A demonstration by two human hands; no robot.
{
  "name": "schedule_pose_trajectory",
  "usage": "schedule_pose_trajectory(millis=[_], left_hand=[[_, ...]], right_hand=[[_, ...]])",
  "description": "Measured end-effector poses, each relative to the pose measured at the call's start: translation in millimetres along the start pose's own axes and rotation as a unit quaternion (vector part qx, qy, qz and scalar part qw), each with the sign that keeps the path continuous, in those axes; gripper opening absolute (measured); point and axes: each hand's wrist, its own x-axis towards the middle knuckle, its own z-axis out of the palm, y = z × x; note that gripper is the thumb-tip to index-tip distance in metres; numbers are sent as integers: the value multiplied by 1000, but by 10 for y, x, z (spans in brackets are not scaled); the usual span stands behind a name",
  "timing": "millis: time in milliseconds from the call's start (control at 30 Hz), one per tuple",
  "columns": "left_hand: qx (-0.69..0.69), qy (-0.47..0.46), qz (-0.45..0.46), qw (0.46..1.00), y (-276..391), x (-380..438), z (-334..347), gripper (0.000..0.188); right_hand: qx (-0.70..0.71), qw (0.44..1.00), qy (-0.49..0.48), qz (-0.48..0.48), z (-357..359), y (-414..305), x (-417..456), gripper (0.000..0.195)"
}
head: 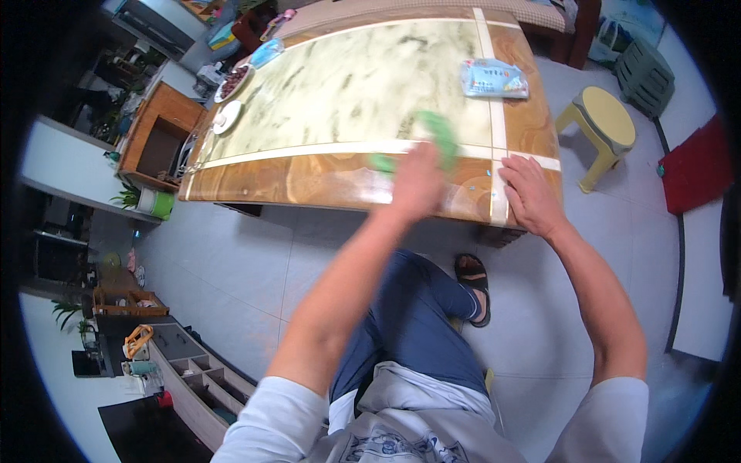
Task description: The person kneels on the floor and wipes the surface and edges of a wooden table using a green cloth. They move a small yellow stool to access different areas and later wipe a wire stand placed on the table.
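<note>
A blurred green cloth (441, 139) lies under and around my left hand (419, 182), which presses it on the near edge of the stone-topped table (347, 81). My right hand (529, 191) rests flat on the table's near right corner, fingers slightly spread, holding nothing. Beyond my hands, a light blue plastic packet (495, 78) bearing writing lies near the right edge. At the table's left end are a bowl of dark red fruit (234, 83), a white dish (227, 117) with a small pale thing on it, and a blue packet (267, 53).
A yellow plastic stool (608, 116) stands right of the table, near stacked grey-green stools (644, 77) and a red object (697, 165). A cushioned wooden seat (405, 7) lies behind the table. To the left are a wooden cabinet (168, 124) and a green-and-white planter (156, 204).
</note>
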Motion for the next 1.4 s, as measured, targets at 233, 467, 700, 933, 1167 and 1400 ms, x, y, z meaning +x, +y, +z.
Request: schedule_pose_trajectory(millis=[233,467,700,933,1167,1400], left_hand=[[-6,-68,82,994,760,-135,12,65],[-60,-56,37,996,417,-224,-113,55],[8,-59,-125,990,-1448,-207,-861,64],[177,-33,-384,905,-4166,-581,-2017,41],[333,4,-446,831,-5643,-778,-2357,55],[158,29,-374,913,-5163,4,-1828,54]], right_hand=[[5,998,67,19,-36,39,-75,21],[-78,996,14,-39,-36,-48,-5,26],[7,992,-108,-67,514,-704,973,36],[-79,957,-253,-118,1366,-1370,1734,62],[-84,944,-303,-97,1299,-1467,1868,71],[-65,955,-267,-111,1410,-1518,1909,69]])
